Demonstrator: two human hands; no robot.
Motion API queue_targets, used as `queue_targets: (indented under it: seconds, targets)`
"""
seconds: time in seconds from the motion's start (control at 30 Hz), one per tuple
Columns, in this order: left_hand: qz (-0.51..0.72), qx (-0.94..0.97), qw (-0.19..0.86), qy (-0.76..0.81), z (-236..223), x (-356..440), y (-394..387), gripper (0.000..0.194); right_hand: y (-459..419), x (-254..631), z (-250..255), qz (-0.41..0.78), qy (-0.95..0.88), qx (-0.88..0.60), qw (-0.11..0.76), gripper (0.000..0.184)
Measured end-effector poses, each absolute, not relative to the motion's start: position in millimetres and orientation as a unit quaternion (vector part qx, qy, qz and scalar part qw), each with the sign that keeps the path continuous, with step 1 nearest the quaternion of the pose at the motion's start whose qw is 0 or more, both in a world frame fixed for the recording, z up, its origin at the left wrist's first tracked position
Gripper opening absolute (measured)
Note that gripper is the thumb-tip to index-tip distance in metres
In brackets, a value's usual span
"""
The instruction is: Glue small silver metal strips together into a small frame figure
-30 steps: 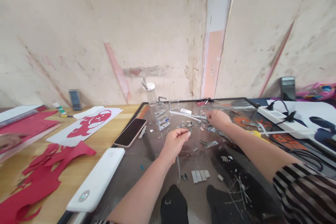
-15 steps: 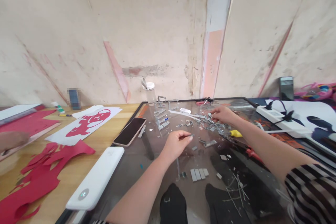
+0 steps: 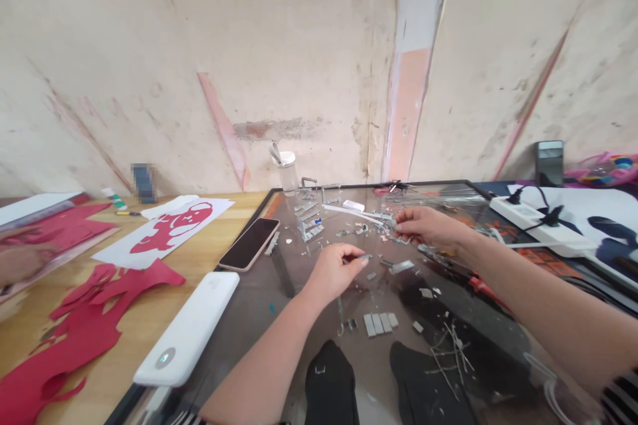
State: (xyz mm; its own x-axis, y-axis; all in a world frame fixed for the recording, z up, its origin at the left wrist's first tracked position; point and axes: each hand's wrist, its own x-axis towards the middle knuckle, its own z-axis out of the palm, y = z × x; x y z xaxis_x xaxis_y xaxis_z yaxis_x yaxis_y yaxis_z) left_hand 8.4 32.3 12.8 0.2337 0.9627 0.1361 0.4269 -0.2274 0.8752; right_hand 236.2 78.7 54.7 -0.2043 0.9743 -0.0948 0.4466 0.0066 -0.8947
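Note:
Near the middle of the dark glass tabletop (image 3: 309,309), my left hand (image 3: 333,273) is closed, thumb and forefinger pinching a small thin grey strip (image 3: 367,256). My right hand (image 3: 427,226) reaches in from the right, its fingers pinched around a small grey piece (image 3: 393,222) at the edge of scattered grey scraps (image 3: 371,229). Several flat grey pieces (image 3: 381,324) lie side by side closer to me. Between them and my left hand is a larger grey piece (image 3: 401,267). Under my right forearm lies a tool with red handles (image 3: 486,289), partly hidden.
To the left are a phone (image 3: 252,244), a white power bank (image 3: 189,329) and red paper cut-outs (image 3: 124,299); another person's hand (image 3: 24,262) rests there. A lidded clear jar (image 3: 288,172) stands by the wall. A white power strip (image 3: 541,227) and thin wires (image 3: 451,355) lie right.
My right hand has moved slightly left and towards me with the small grey piece, and its arm now covers the yellow item. My left hand keeps its pinch in nearly the same place.

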Motion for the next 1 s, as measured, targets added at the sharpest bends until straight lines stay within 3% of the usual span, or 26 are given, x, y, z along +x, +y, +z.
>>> queue_targets:
  seconds: [0.13, 0.27, 0.47, 0.57, 0.7, 0.87, 1.0]
  targets:
    - [0.414, 0.646, 0.444, 0.463, 14.7, 15.2, 27.6, 0.026, 44.2, 222.7, 51.5, 0.548, -0.608, -0.485, 0.306, 0.023]
    - [0.37, 0.649, 0.491, 0.448, 14.1, 15.6, 23.7, 0.026, 21.9, 217.8, 39.9, 0.522, -0.634, -0.498, 0.278, 0.021]
    - [0.246, 0.814, 0.28, 0.445, 15.5, 4.9, 23.3, 0.013, 9.6, 219.0, 21.4, 0.356, -0.738, -0.531, 0.214, 0.013]
    - [0.191, 0.854, 0.258, 0.41, 15.7, 5.6, 23.6, 0.013, 10.8, 217.1, 15.9, 0.264, -0.787, -0.523, 0.194, 0.011]
    - [0.211, 0.87, 0.232, 0.38, 7.6, 11.1, 26.8, 0.015, 16.8, 215.5, 12.1, 0.2, -0.805, -0.52, 0.204, 0.016]
    - [0.25, 0.855, 0.184, 0.416, 0.9, 13.5, 30.6, 0.016, 19.9, 218.7, 14.3, 0.271, -0.76, -0.541, 0.237, 0.014]
    - [0.279, 0.799, 0.292, 0.445, 3.4, 16.8, 27.1, 0.016, 16.0, 221.2, 16.2, 0.433, -0.695, -0.523, 0.237, 0.013]
